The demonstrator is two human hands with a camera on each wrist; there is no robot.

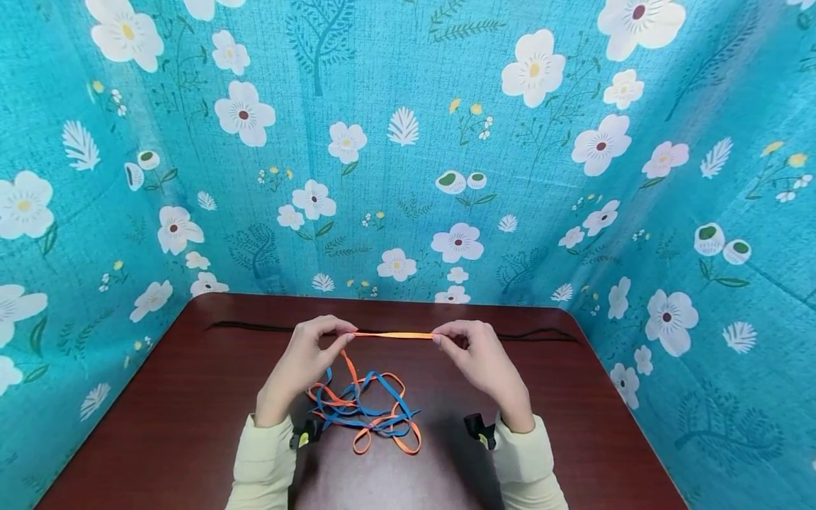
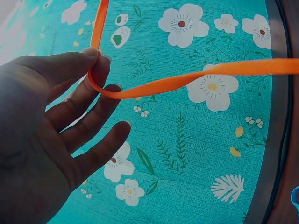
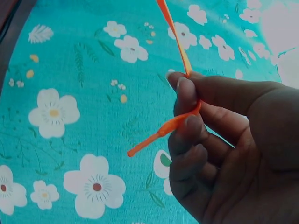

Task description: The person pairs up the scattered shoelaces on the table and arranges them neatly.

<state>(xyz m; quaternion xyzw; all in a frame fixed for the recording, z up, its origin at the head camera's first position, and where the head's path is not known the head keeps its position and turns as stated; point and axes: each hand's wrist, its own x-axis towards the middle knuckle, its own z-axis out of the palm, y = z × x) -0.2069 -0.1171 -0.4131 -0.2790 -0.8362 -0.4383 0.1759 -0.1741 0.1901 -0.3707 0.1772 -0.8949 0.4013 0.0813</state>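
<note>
An orange flat shoelace [image 1: 395, 335] is stretched level between my two hands, above the far part of the table. My left hand [image 1: 310, 356] pinches it between thumb and fingertips, and the rest of the lace hangs down toward the table. In the left wrist view, the lace [image 2: 163, 85] bends round the fingertips and runs off to the right. My right hand [image 1: 482, 356] pinches the lace near its other end. The right wrist view shows the short tipped end [image 3: 145, 143] sticking out past the fingers. Below lies a loose tangle of blue and orange laces [image 1: 376, 411].
A black cord [image 1: 255, 325] lies across the table's far side, passing behind both hands. The dark reddish-brown table [image 1: 172, 397] meets a turquoise flowered cloth [image 1: 382, 212] that hangs at the back and both sides. Small black wrist cameras [image 1: 479, 430] sit at the cuffs.
</note>
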